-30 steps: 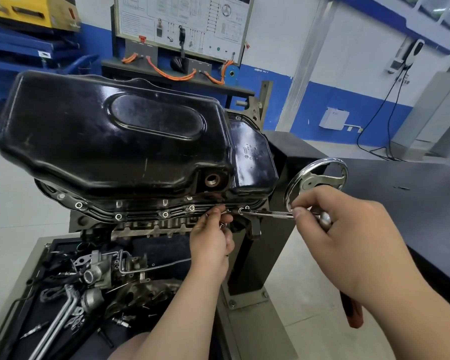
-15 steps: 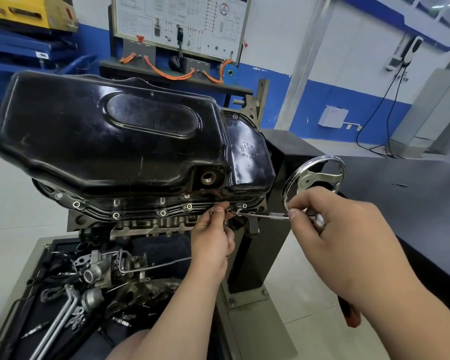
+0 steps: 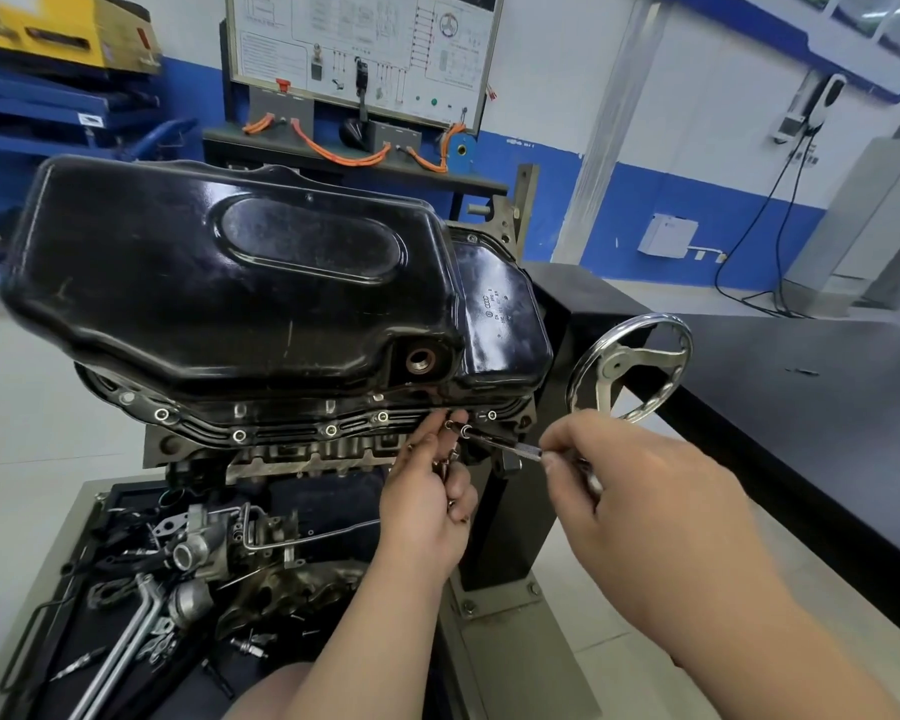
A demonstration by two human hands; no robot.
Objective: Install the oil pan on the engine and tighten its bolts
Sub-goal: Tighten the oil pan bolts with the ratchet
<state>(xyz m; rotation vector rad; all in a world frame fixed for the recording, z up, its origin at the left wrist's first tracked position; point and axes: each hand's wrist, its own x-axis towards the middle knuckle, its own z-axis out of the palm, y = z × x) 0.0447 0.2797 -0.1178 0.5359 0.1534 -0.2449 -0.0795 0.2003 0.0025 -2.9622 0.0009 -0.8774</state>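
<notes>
Left hand [image 3: 427,506] pinches a small bolt [image 3: 449,424] under the flange of the black oil pan [image 3: 230,304] at centre frame, right hand [image 3: 645,501] gripping a slim driver [image 3: 505,448] tipped just beside it.

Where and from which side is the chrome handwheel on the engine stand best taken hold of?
Grip the handwheel by its round rim, at the upper right arc, coming from the right: that arc stands free, while the right hand covers the lower one.

Left hand [image 3: 427,506] and right hand [image 3: 645,491]: both bare. Forearms [image 3: 365,636] are bare too, all the way down to the frame edge. Rounded bare patch at the bottom edge beside the left forearm, can't tell what part.
</notes>
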